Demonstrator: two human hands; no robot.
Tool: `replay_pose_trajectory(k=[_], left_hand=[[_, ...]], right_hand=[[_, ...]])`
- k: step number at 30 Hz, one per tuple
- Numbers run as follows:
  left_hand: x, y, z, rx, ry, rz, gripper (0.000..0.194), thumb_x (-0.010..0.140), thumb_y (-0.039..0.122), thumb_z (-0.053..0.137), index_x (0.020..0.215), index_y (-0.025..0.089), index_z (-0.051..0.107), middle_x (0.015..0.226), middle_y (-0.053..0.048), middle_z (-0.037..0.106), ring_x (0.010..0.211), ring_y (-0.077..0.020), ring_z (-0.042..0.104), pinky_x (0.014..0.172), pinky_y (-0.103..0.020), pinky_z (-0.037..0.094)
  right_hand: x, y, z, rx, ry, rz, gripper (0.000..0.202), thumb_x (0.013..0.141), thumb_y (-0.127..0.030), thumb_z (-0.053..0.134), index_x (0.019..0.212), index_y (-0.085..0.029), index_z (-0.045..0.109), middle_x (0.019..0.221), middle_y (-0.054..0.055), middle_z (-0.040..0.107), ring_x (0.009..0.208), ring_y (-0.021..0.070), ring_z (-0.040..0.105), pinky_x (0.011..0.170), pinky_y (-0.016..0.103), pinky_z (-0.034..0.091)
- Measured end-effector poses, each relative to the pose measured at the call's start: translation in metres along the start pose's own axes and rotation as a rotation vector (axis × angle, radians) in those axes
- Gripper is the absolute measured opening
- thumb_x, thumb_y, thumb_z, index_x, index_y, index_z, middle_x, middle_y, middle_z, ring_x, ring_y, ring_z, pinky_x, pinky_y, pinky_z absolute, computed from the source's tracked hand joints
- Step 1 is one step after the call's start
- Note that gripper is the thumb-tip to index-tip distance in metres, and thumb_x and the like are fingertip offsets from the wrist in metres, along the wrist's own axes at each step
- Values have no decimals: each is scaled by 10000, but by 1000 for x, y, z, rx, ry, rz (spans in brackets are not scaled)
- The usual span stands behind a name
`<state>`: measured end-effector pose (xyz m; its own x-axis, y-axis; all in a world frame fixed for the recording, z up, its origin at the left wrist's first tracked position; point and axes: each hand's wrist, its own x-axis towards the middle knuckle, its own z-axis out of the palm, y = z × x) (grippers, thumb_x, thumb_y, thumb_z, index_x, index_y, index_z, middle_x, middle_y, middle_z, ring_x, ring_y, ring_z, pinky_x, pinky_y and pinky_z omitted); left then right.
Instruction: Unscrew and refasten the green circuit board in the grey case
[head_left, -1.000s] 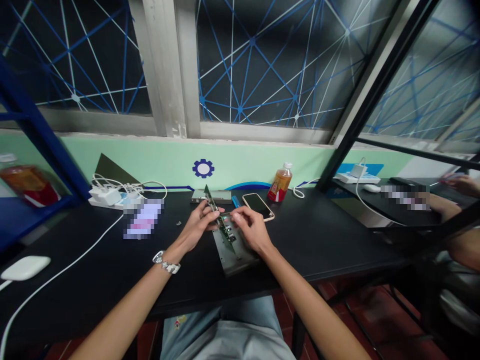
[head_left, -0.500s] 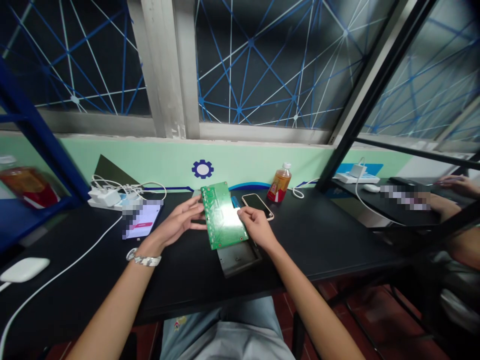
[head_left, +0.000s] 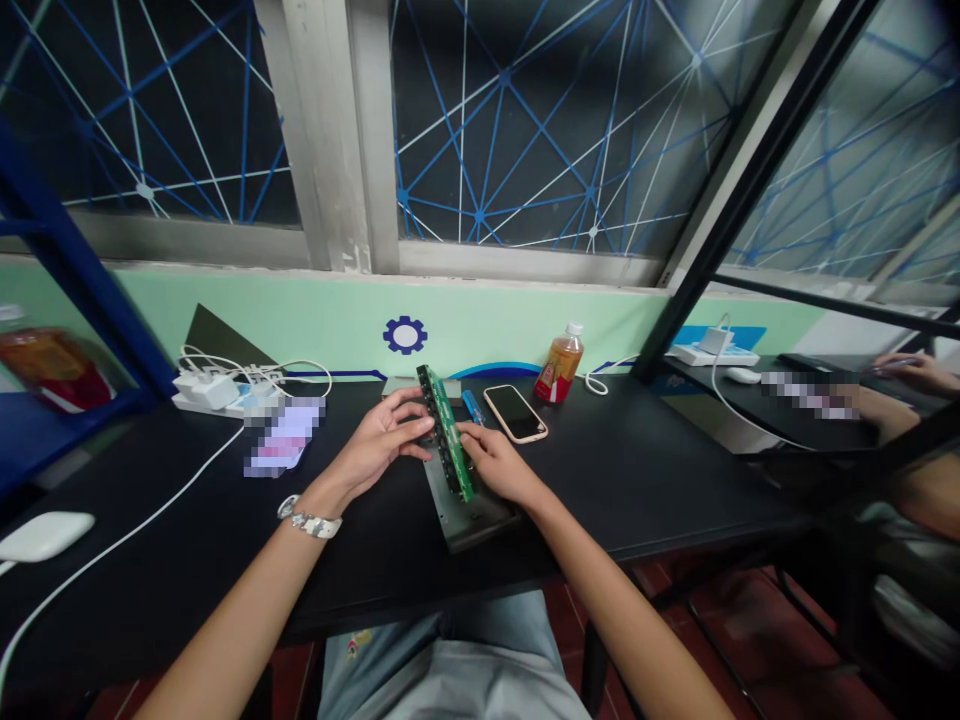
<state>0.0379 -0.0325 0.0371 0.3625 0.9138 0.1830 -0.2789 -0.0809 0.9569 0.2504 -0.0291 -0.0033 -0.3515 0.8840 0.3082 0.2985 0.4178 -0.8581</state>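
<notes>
A green circuit board (head_left: 452,440) stands nearly on edge between my hands, its dark components facing left. My left hand (head_left: 386,435) is at its component side, thumb and fingers closed on the board's left part. My right hand (head_left: 495,458) grips the board from the right, its fingertips partly hidden behind it. Under the board a grey metal tray (head_left: 469,525) lies on the black table (head_left: 600,490). Just behind my right hand is a blue object (head_left: 472,406), partly covered.
A phone (head_left: 516,413) and a drink bottle (head_left: 559,365) stand or lie behind, to the right. At the left are a lit phone (head_left: 287,437), a power strip (head_left: 206,390) with cables and a white charger (head_left: 46,537). Another person's hand (head_left: 911,368) shows at far right.
The board has turned from showing its flat green face to nearly edge-on. My left hand has moved right onto it, and my right hand has shifted slightly left.
</notes>
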Motion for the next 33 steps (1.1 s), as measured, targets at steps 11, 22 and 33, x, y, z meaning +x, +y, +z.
replay_pose_trajectory(k=[11,22,33], left_hand=[[-3,-22,15,45,78,-174,619,830,438,718,1356,237,461,1205,-93,623,1127,-243,591,962,-414,467],[-2,-15,9,213,9,-183,529,853,499,657,1289,209,581,1196,-113,627,1126,-255,564,776,-310,516],[0,-4,-10,180,99,-150,380,775,405,759,1057,184,630,895,-24,618,755,-128,593,567,-202,502]], right_hand=[[-6,-20,3,495,-174,253,578,954,-648,358,1159,-201,662,888,72,705,758,180,666,682,310,553],[-9,-38,-5,908,-187,402,459,920,-500,583,1186,-131,647,1026,110,750,953,219,717,930,395,538],[-2,-19,-8,435,65,256,414,841,-448,680,1161,-198,605,826,4,663,714,150,620,694,268,516]])
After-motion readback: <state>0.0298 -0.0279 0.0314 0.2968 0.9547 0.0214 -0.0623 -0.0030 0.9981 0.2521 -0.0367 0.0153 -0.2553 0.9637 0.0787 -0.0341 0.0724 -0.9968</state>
